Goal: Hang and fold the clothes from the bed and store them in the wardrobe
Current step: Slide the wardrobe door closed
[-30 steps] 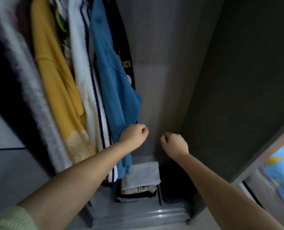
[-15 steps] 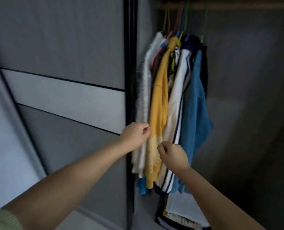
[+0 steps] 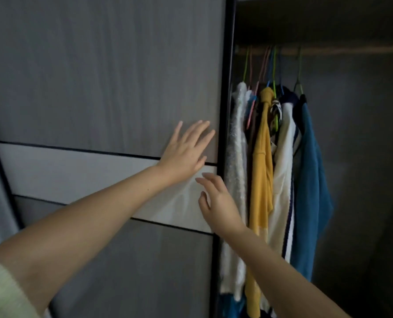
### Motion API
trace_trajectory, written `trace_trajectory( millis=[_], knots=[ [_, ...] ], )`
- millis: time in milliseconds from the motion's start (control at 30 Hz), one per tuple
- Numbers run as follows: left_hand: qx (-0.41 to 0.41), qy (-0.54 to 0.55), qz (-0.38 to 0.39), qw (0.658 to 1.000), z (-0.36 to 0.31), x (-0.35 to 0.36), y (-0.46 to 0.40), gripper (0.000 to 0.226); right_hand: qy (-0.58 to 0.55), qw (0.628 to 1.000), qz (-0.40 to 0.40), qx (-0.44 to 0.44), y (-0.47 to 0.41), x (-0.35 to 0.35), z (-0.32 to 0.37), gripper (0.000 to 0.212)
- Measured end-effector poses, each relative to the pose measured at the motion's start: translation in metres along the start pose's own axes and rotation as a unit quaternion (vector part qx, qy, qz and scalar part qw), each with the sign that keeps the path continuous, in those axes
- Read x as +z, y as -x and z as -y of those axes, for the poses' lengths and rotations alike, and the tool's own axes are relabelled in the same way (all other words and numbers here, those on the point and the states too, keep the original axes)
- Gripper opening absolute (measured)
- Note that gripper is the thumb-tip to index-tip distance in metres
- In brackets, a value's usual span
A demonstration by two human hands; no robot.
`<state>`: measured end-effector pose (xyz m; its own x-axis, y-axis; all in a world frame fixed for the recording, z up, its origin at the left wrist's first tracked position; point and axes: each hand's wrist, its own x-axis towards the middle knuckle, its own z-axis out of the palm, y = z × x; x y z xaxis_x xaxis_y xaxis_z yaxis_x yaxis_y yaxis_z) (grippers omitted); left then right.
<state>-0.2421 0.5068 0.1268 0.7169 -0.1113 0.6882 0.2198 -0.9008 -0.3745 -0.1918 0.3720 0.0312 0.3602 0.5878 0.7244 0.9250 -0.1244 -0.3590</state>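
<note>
The left hand [image 3: 186, 152] lies flat on the sliding door [image 3: 103, 88], fingers [image 3: 200, 131] straight and spread, holding nothing; a flat palm suits pushing a panel that shows no handle. The right hand [image 3: 218, 203] reaches for the door's dark edge [image 3: 224, 134], fingers loosely apart and slightly bent, also empty. Just beyond the edge, the clothes [image 3: 280, 168] hang bunched on hangers from the rail [image 3: 328, 51] inside the wardrobe. The door likely slides across them next.
</note>
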Motion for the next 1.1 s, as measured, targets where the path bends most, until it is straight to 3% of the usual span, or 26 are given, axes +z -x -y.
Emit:
trace_trajectory(
  millis=[100,233,400,633,1100],
  knots=[
    [0.068,-0.046,-0.018,0.996,0.036,0.010,-0.008,0.081,0.062,0.997,-0.047,-0.024,-0.014,0.041,0.011,0.054],
    [0.106,-0.092,-0.054,0.989,0.071,0.020,-0.021,0.091,0.256,0.965,-0.051,-0.020,-0.024,0.080,0.006,0.071],
    [0.137,-0.106,-0.116,0.978,0.078,0.038,-0.027,0.098,0.365,0.925,-0.102,-0.036,-0.023,0.096,-0.023,0.060],
    [0.148,-0.100,-0.177,0.968,0.077,0.054,-0.036,0.094,0.385,0.908,-0.152,-0.055,-0.025,0.104,-0.045,0.062],
    [0.143,-0.111,-0.178,0.967,0.014,0.036,-0.060,0.097,0.429,0.889,-0.155,-0.047,0.000,0.050,-0.074,0.063]
  ],
)
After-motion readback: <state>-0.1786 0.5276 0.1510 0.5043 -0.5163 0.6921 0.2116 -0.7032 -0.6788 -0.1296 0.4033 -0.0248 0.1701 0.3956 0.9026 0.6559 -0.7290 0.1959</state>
